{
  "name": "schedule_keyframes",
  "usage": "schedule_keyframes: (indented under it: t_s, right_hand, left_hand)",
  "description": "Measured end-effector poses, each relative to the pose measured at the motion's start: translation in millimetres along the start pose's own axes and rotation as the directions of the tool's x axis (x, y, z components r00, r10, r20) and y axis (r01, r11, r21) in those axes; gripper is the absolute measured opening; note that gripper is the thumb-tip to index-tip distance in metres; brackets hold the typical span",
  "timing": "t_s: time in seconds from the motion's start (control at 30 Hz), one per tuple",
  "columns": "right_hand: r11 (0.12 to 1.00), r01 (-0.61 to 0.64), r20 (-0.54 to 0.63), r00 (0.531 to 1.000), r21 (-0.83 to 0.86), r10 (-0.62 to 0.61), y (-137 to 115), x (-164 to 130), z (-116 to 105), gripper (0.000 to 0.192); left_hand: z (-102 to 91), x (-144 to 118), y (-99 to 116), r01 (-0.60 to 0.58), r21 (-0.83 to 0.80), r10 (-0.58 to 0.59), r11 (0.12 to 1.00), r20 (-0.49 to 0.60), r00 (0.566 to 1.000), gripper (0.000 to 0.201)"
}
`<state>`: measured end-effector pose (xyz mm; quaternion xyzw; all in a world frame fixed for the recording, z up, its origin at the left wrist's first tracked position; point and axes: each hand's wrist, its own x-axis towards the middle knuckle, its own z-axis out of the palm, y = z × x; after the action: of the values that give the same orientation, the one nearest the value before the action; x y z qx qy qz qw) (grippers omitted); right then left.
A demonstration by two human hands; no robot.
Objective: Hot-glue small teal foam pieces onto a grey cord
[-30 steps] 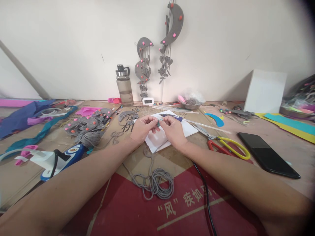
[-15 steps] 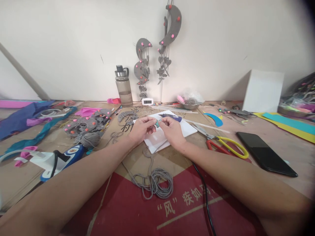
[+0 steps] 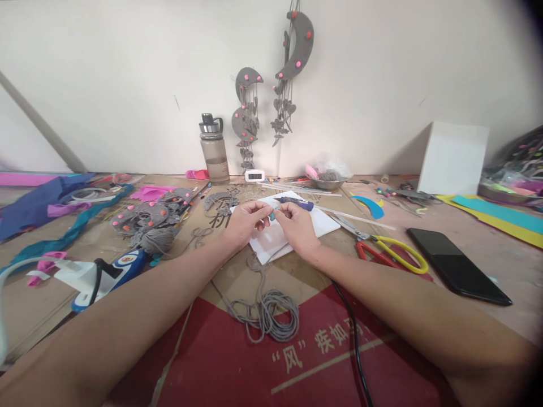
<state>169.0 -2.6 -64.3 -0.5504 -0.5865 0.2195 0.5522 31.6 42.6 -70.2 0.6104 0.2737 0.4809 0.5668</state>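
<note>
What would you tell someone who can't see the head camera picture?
Two hands, the left hand and right hand, pinch a small teal bead between their fingertips over a white sheet on a cluttered craft table. A grey cord lies coiled nearer the person, scissors and a phone on the right.

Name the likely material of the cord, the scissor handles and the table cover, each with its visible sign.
Cord: soft grey yarn or string, matte, limp loops. Scissor handles: likely plastic, glossy yellow and red. Table cover: flattened cardboard, brown, creased, printed red.
</note>
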Motion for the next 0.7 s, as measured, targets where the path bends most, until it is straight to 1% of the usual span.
schedule_keyframes:
  t_s: [0.13,0.37,0.57,0.7]
  right_hand:
    - [1.0,-0.001,0.002,1.0,-0.013,0.001,-0.2,-0.4,0.1,0.019]
    - [1.0,0.003,0.004,1.0,-0.021,-0.002,-1.1,-0.9,0.1,0.02]
    - [1.0,-0.005,0.014,1.0,0.014,0.004,-0.2,-0.1,0.4,0.02]
    - [0.999,0.023,0.038,0.999,0.05,-0.025,2.5,0.2,1.2,0.022]
  left_hand:
    - [-1.4,0.2,-1.9,-0.003,0.013,0.003,1.0,0.02,1.0,0.026]
    - [0.0,-0.8,0.0,0.006,0.046,-0.006,0.999,0.008,1.0,0.027]
    - [-0.7,-0.9,-0.4,-0.008,0.035,0.007,0.999,0.022,1.0,0.027]
    - [-0.5,-0.6,-0.8,-0.007,0.008,0.007,1.0,-0.012,1.0,0.026]
